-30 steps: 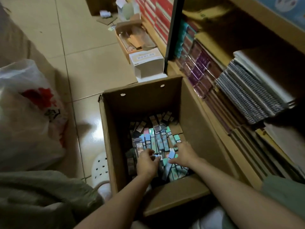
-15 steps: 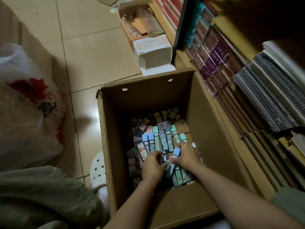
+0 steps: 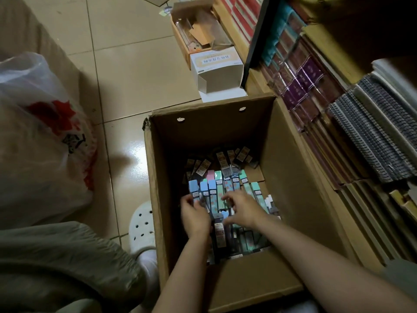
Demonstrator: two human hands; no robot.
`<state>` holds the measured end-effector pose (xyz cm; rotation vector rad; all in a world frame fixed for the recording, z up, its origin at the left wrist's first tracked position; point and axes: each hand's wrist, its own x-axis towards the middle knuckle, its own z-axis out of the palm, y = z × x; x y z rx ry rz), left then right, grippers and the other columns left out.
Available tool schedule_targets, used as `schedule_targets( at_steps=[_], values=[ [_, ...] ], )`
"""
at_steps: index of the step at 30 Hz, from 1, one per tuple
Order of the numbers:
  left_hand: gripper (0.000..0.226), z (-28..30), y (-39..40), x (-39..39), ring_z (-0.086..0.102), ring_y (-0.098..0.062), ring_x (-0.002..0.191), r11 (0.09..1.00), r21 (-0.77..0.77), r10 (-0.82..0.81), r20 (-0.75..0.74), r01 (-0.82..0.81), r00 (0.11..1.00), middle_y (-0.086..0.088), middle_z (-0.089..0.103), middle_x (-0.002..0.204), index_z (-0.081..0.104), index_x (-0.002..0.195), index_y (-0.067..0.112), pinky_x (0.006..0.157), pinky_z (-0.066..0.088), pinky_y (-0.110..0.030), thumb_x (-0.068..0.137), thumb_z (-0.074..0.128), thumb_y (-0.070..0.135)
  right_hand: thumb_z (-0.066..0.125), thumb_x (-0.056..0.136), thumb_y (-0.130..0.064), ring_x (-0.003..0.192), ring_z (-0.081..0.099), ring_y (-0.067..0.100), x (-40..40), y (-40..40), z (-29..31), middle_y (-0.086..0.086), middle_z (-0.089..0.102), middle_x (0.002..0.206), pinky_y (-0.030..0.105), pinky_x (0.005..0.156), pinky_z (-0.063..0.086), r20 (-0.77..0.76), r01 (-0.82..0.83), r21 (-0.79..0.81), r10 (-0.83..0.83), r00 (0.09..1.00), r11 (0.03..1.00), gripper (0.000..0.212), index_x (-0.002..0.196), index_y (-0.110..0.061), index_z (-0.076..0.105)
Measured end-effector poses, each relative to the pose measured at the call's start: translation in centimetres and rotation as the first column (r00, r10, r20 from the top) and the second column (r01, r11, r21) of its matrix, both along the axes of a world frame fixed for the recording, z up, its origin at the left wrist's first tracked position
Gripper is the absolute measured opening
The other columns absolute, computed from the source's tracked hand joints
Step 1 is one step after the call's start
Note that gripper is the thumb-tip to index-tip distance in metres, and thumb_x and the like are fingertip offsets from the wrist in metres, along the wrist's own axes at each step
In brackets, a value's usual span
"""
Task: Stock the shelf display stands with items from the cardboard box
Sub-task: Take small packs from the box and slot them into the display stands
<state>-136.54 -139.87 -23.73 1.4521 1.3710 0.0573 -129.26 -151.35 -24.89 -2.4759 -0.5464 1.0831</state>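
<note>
An open cardboard box [image 3: 291,154] stands on the tiled floor against the shelf. Its bottom holds several slim packets [image 3: 220,186] with blue, green, pink and dark tops, lying in rows. Both my hands are down inside the box on top of them. My left hand [image 3: 194,215] curls its fingers round the left edge of a bunch of blue-topped packets. My right hand [image 3: 244,210] lies over the green packets with fingers spread and slightly blurred, touching them. The shelf [image 3: 370,136] on the right carries spiral notebooks and wrapped purple books.
A white carton [image 3: 216,68] and an open brown carton [image 3: 198,30] sit on the floor beyond the box. A white plastic bag [image 3: 40,143] with red print lies at the left. My white perforated shoe [image 3: 142,224] and my knee [image 3: 56,267] are beside the box.
The view has tilted down and closer to the box. Both hands have shifted a little forward over the packets, and the right hand's fingers have spread out.
</note>
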Motion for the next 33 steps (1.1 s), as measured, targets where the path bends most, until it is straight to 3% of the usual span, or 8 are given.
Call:
schedule_targets(
  at_steps=[4, 8, 15, 18, 21, 26, 30, 33],
  values=[
    [0.025, -0.9, -0.1, 0.4, 0.060, -0.032, 0.108, 0.999, -0.033, 0.014, -0.074, -0.016, 0.997, -0.014, 0.062, 0.119, 0.050, 0.124, 0.009, 0.080, 0.045, -0.034, 0.102, 0.040, 0.013, 0.080, 0.072, -0.028, 0.116, 0.046, 0.024, -1.8, 0.6, -1.4, 0.002, 0.043, 0.123, 0.031, 0.081, 0.044, 0.128, -0.274, -0.142, 0.292, 0.948, 0.951, 0.058, 0.118, -0.023, 0.046],
    [0.029, -1.4, -0.4, 1.1, 0.062, -0.030, 0.107, 0.999, 0.032, 0.026, -0.066, -0.024, 0.998, -0.012, 0.064, 0.117, 0.053, 0.124, 0.009, 0.078, 0.045, -0.031, 0.097, 0.054, 0.020, 0.075, 0.074, -0.024, 0.114, 0.043, 0.025, -2.3, 0.6, -2.3, 0.005, 0.041, 0.123, 0.030, 0.077, 0.036, 0.243, -0.303, -0.162, 0.336, 0.910, 0.939, 0.053, 0.119, -0.021, 0.045],
    [0.053, -3.3, -0.6, 1.2, 0.055, -0.036, 0.119, 0.997, 0.018, 0.075, -0.181, -0.073, 0.981, -0.017, 0.054, 0.131, 0.047, 0.134, 0.007, 0.097, 0.048, -0.048, 0.088, 0.069, 0.021, 0.087, 0.069, -0.023, 0.082, 0.053, 0.012, -0.3, -0.3, -2.2, -0.007, 0.053, 0.094, 0.030, 0.073, 0.050, -0.013, 0.103, 0.100, -0.102, 0.995, 0.990, 0.042, 0.090, -0.027, 0.050],
    [0.051, -3.5, -0.9, 1.1, 0.057, -0.034, 0.118, 0.996, 0.045, 0.087, -0.146, -0.081, 0.985, -0.014, 0.059, 0.127, 0.049, 0.132, 0.009, 0.094, 0.050, -0.045, 0.087, 0.071, 0.017, 0.081, 0.078, -0.016, 0.069, 0.057, 0.011, 1.4, -1.4, -2.0, -0.001, 0.058, 0.080, 0.032, 0.067, 0.054, -0.113, 0.354, 0.155, -0.340, 0.934, 0.922, 0.037, 0.088, -0.027, 0.047],
    [0.037, -3.5, -1.4, 1.0, 0.065, -0.029, 0.102, 0.998, 0.069, 0.012, -0.084, -0.006, 0.996, -0.007, 0.067, 0.108, 0.058, 0.114, 0.014, 0.086, 0.055, -0.045, 0.082, 0.076, 0.014, 0.072, 0.085, -0.006, 0.086, 0.066, 0.033, 2.6, -2.1, -1.6, 0.020, 0.061, 0.091, 0.051, 0.074, 0.058, -0.174, 0.608, 0.182, -0.583, 0.793, 0.772, 0.031, 0.087, -0.024, 0.047],
    [0.026, -3.4, -1.7, 1.2, 0.064, -0.024, 0.092, 0.992, 0.065, -0.102, -0.116, 0.110, 0.988, -0.001, 0.065, 0.094, 0.058, 0.098, 0.016, 0.080, 0.055, -0.038, 0.081, 0.077, 0.017, 0.071, 0.086, -0.008, 0.088, 0.066, 0.033, 2.9, -2.8, -0.7, 0.019, 0.064, 0.103, 0.042, 0.076, 0.055, -0.130, 0.686, 0.215, -0.675, 0.726, 0.695, 0.031, 0.086, -0.025, 0.045],
    [0.013, -2.7, -1.6, 1.5, 0.066, -0.025, 0.093, 0.987, 0.028, -0.151, -0.132, 0.156, 0.980, -0.001, 0.066, 0.091, 0.062, 0.096, 0.015, 0.078, 0.052, -0.033, 0.086, 0.071, 0.016, 0.069, 0.088, -0.006, 0.080, 0.067, 0.026, 2.7, -3.4, 1.1, 0.016, 0.063, 0.106, 0.032, 0.061, 0.058, -0.155, 0.693, 0.230, -0.677, 0.719, 0.683, 0.030, 0.090, -0.024, 0.045],
    [0.014, -1.3, -1.6, 1.8, 0.066, -0.026, 0.093, 0.974, 0.007, -0.224, -0.090, 0.225, 0.970, -0.006, 0.070, 0.097, 0.066, 0.100, 0.013, 0.086, 0.055, -0.041, 0.089, 0.069, 0.020, 0.070, 0.086, -0.007, 0.092, 0.066, 0.030, 2.8, -3.9, 3.5, 0.014, 0.064, 0.104, 0.048, 0.081, 0.057, -0.117, 0.662, 0.244, -0.656, 0.746, 0.709, 0.029, 0.097, -0.020, 0.047]
  ],
)
